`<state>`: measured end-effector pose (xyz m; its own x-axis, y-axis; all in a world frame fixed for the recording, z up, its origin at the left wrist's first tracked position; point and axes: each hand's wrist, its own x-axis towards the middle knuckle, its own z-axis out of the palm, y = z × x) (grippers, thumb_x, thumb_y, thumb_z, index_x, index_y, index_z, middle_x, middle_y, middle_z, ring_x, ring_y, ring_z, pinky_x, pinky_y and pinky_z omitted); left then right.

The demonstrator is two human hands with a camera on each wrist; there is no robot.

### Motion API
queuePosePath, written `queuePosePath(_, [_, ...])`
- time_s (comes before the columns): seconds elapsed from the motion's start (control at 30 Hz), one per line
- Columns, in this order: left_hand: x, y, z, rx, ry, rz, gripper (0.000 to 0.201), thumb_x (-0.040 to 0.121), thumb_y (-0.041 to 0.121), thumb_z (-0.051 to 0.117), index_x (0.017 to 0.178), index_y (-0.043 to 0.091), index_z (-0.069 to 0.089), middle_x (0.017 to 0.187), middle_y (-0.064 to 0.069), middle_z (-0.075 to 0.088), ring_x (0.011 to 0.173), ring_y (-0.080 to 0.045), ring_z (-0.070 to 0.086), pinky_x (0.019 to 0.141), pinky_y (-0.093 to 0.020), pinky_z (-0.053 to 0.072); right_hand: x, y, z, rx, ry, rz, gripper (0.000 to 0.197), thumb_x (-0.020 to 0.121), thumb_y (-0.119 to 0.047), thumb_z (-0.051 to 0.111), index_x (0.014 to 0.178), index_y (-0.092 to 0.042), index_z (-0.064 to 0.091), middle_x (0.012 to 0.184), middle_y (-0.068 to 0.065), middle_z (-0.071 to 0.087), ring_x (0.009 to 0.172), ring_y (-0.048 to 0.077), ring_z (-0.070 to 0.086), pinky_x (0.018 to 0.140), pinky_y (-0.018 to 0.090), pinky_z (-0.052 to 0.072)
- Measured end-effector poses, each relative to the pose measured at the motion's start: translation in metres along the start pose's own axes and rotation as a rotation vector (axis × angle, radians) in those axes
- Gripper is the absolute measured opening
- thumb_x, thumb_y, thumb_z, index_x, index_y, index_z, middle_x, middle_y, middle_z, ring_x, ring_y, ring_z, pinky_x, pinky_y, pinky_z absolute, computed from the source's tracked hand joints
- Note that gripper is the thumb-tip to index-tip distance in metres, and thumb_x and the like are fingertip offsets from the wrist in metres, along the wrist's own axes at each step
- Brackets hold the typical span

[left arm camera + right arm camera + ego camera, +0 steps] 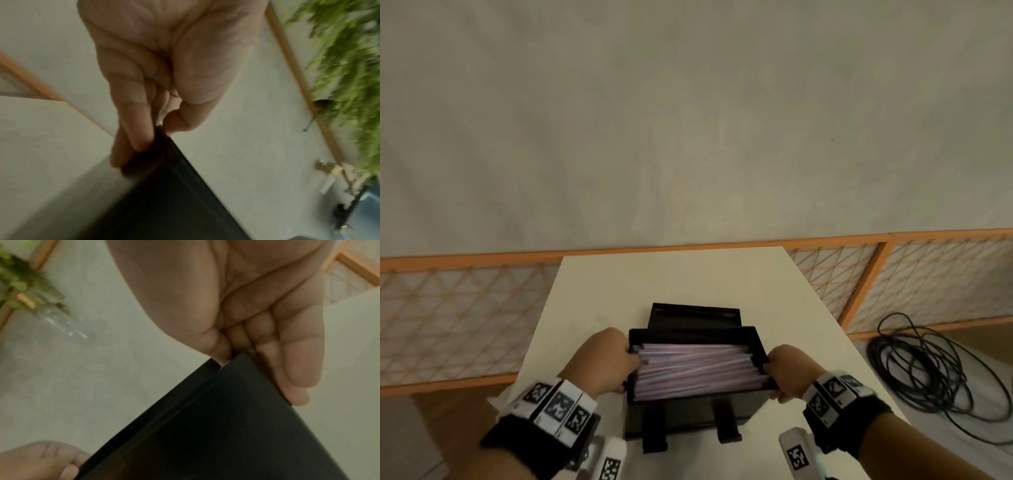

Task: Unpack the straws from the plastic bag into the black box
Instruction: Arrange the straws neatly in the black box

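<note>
At the far left, behind a white counter (688, 281), runs an orange-framed lattice fence (458, 308). The person's left hand (602, 363) grips the left end of a black box (688, 411), its fingers (133, 123) curled over the rim and pinching the wall against the thumb. In the middle, the box holds a thick layer of pale pink and blue straws (698, 368) lying lengthwise and filling its open top; a second black piece, perhaps a lid, sits just behind it. No plastic bag is visible in any view. The right hand (787, 371) holds the right end, its fingers (296, 360) lying fairly straight along the outer wall with the thumb hooked over the rim. Further right, a coil of black cable (935, 370) lies on the floor. The unpacking looks essentially done. The risk now is tipping: the straws are loose and piled nearly to the rim, so if one hand lifts higher or slips off the smooth wall, they could slide out over the edge.
</note>
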<state>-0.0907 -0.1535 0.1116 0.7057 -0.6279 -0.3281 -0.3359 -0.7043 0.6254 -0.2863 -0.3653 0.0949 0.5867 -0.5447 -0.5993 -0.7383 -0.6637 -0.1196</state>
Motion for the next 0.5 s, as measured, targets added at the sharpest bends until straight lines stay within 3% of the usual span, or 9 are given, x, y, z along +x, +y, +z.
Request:
queuePosePath(0.07, [0.003, -0.005, 0.006, -0.059, -0.023, -0.066, 0.036, 0.082, 0.003, 0.054, 0.047, 0.008, 0.044, 0.036, -0.002, 0.048, 0.044, -0.026, 0.061, 0.049, -0.032, 0.052, 0.006, 0.000, -0.001, 0.052, 0.074, 0.038, 0.031, 0.094, -0.023, 0.049, 0.105, 0.002, 0.064, 0.089, 0.013, 0.067, 0.087, 0.029, 0.066, 0.076, 0.032, 0.054])
queuePosePath(0.13, [0.005, -0.013, 0.014, -0.123, -0.033, -0.108, 0.041, 0.082, -0.002, 0.051, 0.045, 0.010, 0.038, 0.028, 0.004, 0.039, 0.033, -0.018, 0.052, 0.044, -0.027, 0.046, 0.009, -0.001, 0.003, -0.043, 0.138, -0.034, 0.032, 0.095, -0.027, 0.045, 0.072, -0.008, 0.055, 0.086, 0.013, 0.064, 0.080, 0.025, 0.062, 0.055, 0.020, 0.043])
queuePosePath(0.23, [0.007, -0.020, 0.019, -0.180, -0.038, -0.123, 0.043, 0.082, -0.007, 0.049, 0.046, 0.011, 0.034, 0.031, 0.003, 0.035, 0.029, -0.015, 0.049, 0.039, -0.023, 0.042, 0.012, 0.000, 0.001, -0.116, 0.185, -0.031, 0.044, 0.097, -0.038, 0.043, 0.060, -0.016, 0.036, 0.092, 0.014, 0.062, 0.084, 0.027, 0.060, 0.049, 0.017, 0.033])
queuePosePath(0.3, [0.009, -0.022, 0.017, -0.187, -0.037, -0.122, 0.037, 0.082, -0.005, 0.049, 0.050, 0.008, 0.037, 0.036, -0.002, 0.040, 0.031, -0.017, 0.053, 0.038, -0.023, 0.043, 0.006, -0.001, -0.002, -0.196, 0.168, -0.063, 0.042, 0.099, -0.037, 0.039, 0.066, -0.013, 0.044, 0.097, 0.014, 0.064, 0.088, 0.028, 0.062, 0.053, 0.019, 0.039])
queuePosePath(0.37, [0.009, -0.024, 0.014, -0.171, -0.042, -0.115, 0.032, 0.082, -0.002, 0.051, 0.053, 0.008, 0.040, 0.042, -0.006, 0.043, 0.032, -0.016, 0.055, 0.041, -0.024, 0.046, 0.004, 0.001, -0.006, -0.227, 0.146, -0.068, 0.023, 0.099, -0.022, 0.043, 0.103, -0.004, 0.057, 0.115, 0.019, 0.062, 0.100, 0.031, 0.062, 0.074, 0.030, 0.050])
queuePosePath(0.43, [0.010, -0.025, 0.009, -0.141, -0.046, -0.099, 0.032, 0.081, 0.001, 0.053, 0.052, 0.008, 0.040, 0.042, -0.007, 0.045, 0.035, -0.020, 0.056, 0.046, -0.027, 0.047, 0.001, 0.000, -0.011, -0.389, 0.122, -0.101, 0.036, 0.094, -0.015, 0.053, 0.127, -0.001, 0.049, 0.124, 0.020, 0.057, 0.114, 0.034, 0.056, 0.094, 0.039, 0.046])
queuePosePath(0.5, [0.014, -0.020, 0.003, -0.075, -0.067, -0.102, 0.029, 0.078, 0.003, 0.054, 0.051, 0.007, 0.043, 0.040, -0.009, 0.049, 0.045, -0.028, 0.062, 0.051, -0.034, 0.050, 0.005, 0.000, -0.010, -0.518, 0.128, -0.121, 0.043, 0.092, -0.019, 0.057, 0.130, -0.001, 0.050, 0.131, 0.020, 0.052, 0.124, 0.035, 0.048, 0.102, 0.040, 0.039])
